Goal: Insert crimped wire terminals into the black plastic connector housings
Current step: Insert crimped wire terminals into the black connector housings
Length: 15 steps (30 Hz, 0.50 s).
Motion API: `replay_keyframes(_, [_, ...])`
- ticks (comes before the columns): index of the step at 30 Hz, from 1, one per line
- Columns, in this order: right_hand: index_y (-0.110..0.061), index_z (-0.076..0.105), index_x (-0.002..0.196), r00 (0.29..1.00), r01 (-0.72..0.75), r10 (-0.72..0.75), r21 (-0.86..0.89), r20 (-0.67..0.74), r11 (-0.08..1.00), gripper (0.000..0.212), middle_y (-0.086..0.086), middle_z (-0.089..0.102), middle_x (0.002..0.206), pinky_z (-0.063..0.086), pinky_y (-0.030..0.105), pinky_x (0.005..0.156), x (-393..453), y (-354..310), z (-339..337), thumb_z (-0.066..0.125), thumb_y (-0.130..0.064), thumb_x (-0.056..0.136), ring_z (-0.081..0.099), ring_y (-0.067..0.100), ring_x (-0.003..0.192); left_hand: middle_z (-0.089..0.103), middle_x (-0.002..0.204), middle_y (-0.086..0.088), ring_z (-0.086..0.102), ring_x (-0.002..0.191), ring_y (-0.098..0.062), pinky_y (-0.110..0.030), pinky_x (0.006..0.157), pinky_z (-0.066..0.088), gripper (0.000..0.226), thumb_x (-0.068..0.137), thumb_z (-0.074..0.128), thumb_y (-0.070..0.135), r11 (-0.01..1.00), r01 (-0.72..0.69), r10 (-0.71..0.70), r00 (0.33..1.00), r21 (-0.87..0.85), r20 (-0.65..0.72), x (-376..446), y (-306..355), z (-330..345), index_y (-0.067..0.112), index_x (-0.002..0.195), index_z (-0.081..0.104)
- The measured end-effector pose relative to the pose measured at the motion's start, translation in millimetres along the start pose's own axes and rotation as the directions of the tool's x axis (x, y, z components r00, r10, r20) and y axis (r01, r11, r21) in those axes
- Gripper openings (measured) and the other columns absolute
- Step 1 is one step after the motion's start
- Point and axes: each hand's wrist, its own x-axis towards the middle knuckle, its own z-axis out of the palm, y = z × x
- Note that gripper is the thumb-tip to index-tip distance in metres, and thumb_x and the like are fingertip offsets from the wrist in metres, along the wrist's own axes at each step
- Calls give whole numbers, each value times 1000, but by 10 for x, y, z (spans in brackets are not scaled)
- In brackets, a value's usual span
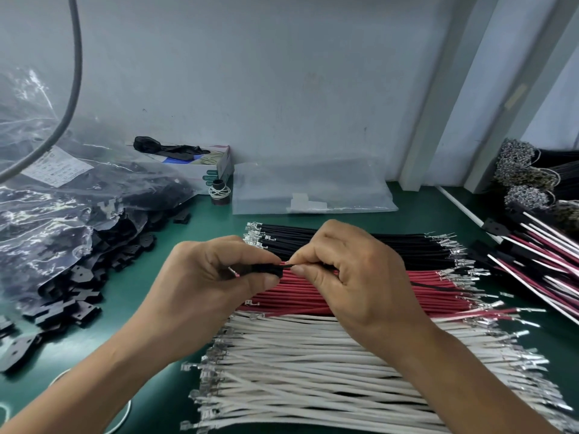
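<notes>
Green matting covers the tabletop (194,233), and both hands meet just above its middle in the head view. The left hand (216,277) curls its fingers and thumb around a small black plastic connector housing (266,269), which sits between thumb and forefinger with only its right end showing. A short pink wire tip (233,272) pokes out inside that hand. The right hand (354,277) pinches a thin wire (289,264) between thumb and forefinger, right at the mouth of the housing; the two hands touch at the fingertips. Whether the terminal is already seated cannot be told.

Under the hands lie three flat rows of cut wires with metal terminals at both ends: the black wires (344,242) farthest away, the red wires (297,296) in the middle, the white wires (313,371) nearest the person.

At the left a clear plastic bag (62,208) spills loose black plastic housings (78,296) onto the tabletop. Behind it stands a small open cardboard box (213,170), with a dark little spool (219,191) just in front. A flat clear plastic sleeve (313,189) lies against the wall. On the right edge, finished red and white wire assemblies (539,261) are stacked beside bundles of black wire (532,173).
</notes>
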Motion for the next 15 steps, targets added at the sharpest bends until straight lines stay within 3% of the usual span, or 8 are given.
replay_keyframes(3, [-25, 75, 88, 998, 57, -58, -141, 2, 988, 5, -13, 55, 86, 42, 22, 67, -15, 18, -97, 78, -28, 85, 49, 8, 83, 76, 77, -1, 66, 62, -13, -21, 59, 54, 22, 70, 82, 27, 989, 122, -127, 990, -81, -54, 11, -59, -29, 31, 92, 83])
replay_keyframes(5, [-31, 74, 84, 985, 67, -47, -119, 165, 991, 4, -16, 52, 85, 43, 24, 66, -59, 14, -92, 77, -33, 84, 46, 5, 82, 73, 70, -3, 58, 52, -8, -15, 50, 47, 27, 69, 81, 25, 962, 184, -207, 973, -199, -101, 12, -80, -68, 31, 95, 83])
replay_keyframes(8, [-35, 75, 92, 931, -7, 50, -119, 360, 993, 9, -17, 55, 89, 47, 31, 74, -111, 18, 12, 68, -40, 91, 47, 4, 89, 73, 67, -7, 54, 51, -12, -20, 45, 44, 26, 67, 82, 28, 944, 222, -258, 958, -245, -128, 29, -78, -93, 29, 93, 84])
replay_keyframes(15, [-33, 63, 90, 940, -108, 125, -70, 318, 992, 10, -18, 58, 91, 47, 30, 81, -96, 43, 52, 57, -34, 99, 52, 2, 90, 72, 71, -19, 57, 56, -16, -22, 45, 49, 21, 67, 81, 24, 933, 239, -281, 951, -270, -129, 39, -55, -101, 23, 88, 85])
